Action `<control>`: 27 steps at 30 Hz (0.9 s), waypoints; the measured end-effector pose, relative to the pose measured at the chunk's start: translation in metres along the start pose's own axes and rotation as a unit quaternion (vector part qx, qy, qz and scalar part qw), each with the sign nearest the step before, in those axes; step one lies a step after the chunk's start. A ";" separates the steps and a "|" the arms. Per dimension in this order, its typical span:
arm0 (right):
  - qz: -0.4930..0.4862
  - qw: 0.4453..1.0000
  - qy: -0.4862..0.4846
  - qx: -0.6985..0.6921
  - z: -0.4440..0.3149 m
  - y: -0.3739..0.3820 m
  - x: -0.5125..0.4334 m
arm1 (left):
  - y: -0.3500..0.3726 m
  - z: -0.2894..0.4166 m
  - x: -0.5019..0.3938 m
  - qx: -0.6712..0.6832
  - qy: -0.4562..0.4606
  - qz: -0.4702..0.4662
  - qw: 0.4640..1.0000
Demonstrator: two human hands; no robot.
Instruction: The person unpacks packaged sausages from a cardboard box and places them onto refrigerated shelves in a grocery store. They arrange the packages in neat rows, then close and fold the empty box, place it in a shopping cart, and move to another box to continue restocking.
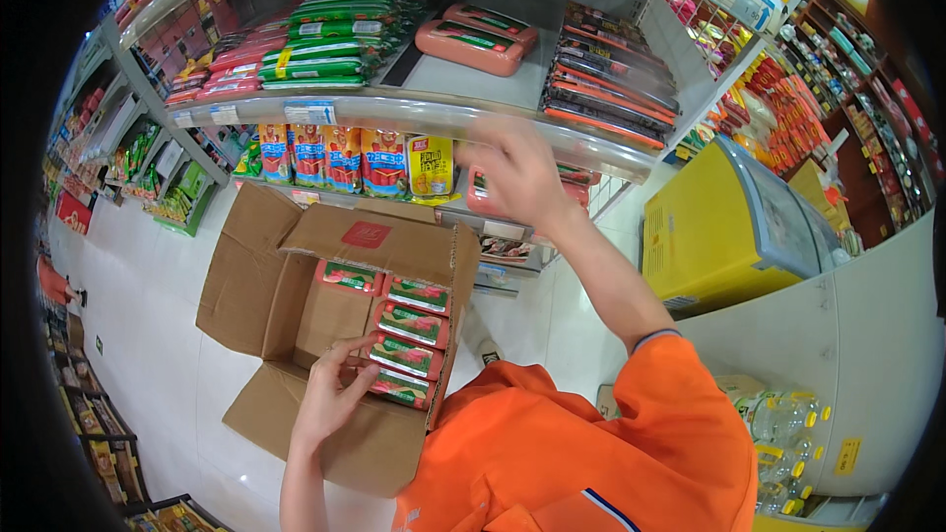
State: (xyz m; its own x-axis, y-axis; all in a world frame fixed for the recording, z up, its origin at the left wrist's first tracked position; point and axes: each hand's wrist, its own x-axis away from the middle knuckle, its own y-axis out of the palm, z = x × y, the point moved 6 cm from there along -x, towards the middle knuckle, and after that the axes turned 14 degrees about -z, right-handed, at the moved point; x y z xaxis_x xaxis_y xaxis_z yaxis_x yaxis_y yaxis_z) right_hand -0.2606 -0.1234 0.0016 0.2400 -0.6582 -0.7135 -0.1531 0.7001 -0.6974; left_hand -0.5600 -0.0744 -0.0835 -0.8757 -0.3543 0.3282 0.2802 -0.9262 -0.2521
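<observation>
An open cardboard box [325, 229] is in front of me, with several pink ham sausage packs [410, 325] under green labels inside. My left hand [329, 391] reaches into it, thumb and forefinger at the two sides of one pack's end [404, 356]. In front of the shelf's lip, my right hand [521, 170] is blurred by motion; its fingers look apart and I see nothing in them. Two similar packs [477, 41] lie on the shelf [510, 89] above it. More pink packs [576, 196] show partly behind that hand on the lower shelf.
Green-wrapped sausages [325, 44] are stacked on the shelf's left, dark-and-orange packs [613, 74] on its right. Colourful bags [344, 159] hang or stand below. A yellow chest freezer [709, 229] stands to the right, near clear bottles [783, 443]. Another person's leg [55, 281] appears far left.
</observation>
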 end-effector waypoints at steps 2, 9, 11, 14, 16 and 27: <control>0.011 0.996 0.084 0.005 0.030 0.001 -0.056 | 0.002 0.001 0.000 0.000 -0.008 -0.001 1.000; -0.340 0.822 0.430 0.155 0.119 0.033 -0.103 | 0.003 0.010 0.019 -0.016 0.021 0.040 0.999; -0.291 0.854 0.420 0.102 0.111 0.027 -0.104 | 0.003 0.012 0.023 0.013 0.009 0.039 0.999; -0.104 0.930 0.341 0.088 0.071 0.006 -0.105 | -0.002 0.037 0.020 0.049 0.070 0.076 0.993; 0.052 0.971 0.229 0.035 0.033 -0.016 -0.099 | -0.004 0.070 0.011 -0.020 0.151 0.094 0.984; 0.122 0.623 0.388 -0.669 -0.042 -0.010 0.053 | 0.044 0.134 -0.092 0.092 0.193 -0.030 0.976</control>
State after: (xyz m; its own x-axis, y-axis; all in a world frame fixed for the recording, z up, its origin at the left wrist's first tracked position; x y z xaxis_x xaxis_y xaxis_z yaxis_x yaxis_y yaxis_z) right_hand -0.2865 -0.1768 -0.0322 -0.4024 -0.8761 -0.2655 -0.8801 0.2903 0.3757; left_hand -0.4141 -0.0997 -0.0033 -0.9658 -0.2564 -0.0393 0.2585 -0.9639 -0.0638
